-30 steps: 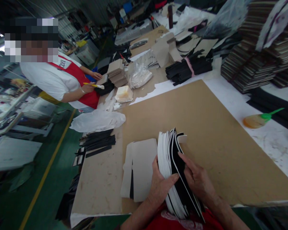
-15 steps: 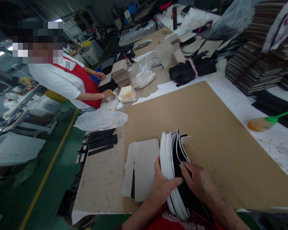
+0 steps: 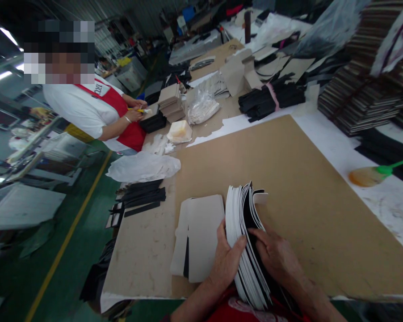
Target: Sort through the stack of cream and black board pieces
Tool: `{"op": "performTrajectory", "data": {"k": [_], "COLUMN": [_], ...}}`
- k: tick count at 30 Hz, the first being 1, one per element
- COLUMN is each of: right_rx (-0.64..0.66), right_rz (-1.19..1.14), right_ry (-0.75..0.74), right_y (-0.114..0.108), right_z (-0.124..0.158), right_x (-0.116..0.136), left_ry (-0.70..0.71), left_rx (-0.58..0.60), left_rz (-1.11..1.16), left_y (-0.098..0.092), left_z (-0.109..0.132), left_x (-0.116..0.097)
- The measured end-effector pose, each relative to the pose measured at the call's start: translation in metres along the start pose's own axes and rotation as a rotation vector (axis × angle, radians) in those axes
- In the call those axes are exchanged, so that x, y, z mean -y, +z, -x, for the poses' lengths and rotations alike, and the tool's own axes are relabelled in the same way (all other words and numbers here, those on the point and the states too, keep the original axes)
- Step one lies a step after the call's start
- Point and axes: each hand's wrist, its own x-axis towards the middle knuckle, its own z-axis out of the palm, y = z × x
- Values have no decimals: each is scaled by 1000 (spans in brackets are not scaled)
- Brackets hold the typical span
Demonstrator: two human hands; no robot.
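A thick stack of curved, thin sheets (image 3: 234,210) with white edges and black faces stands on edge near the table's front, against my body. My left hand (image 3: 226,257) is wrapped round the stack's left side, its thumb lying across the white edges. On the right side, my right hand (image 3: 278,252) grips the outer sheets, fingertips in the gap beside a black face. Part of its fingers is hidden behind the sheets. Beside my left hand, flat grey boards (image 3: 206,237) lie on the table.
A brown board (image 3: 271,152) covers the tabletop. Right of it lies a bottle with a green nozzle (image 3: 367,175). Tied dark stacks (image 3: 349,98) and a black strip bundle (image 3: 271,97) stand behind. At left, a co-worker (image 3: 87,107) holds a yellow-handled brush near black pieces.
My left thumb has drawn back from the black face onto the white edges, and the gap between sheets has narrowed. The co-worker's hands have come together over the dark pile.
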Motion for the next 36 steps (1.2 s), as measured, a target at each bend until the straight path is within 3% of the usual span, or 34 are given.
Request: {"op": "performTrajectory", "data": {"k": [13,20,36], "right_rx": [41,48,36], "right_rz": [-148,-326,-198], "right_ry": [110,113,143], "right_y": [-1,-13,-11], "right_z": [0,-2,-7], "right_x": [-11,3,10], "left_ry": [-31,-7,-21], "left_rx": [-108,-127,-106], "left_rz": [-84,-97,-64], "left_y": [6,4,0], "left_z": [-3,-5,-9], "left_x": [-12,-5,-2]}}
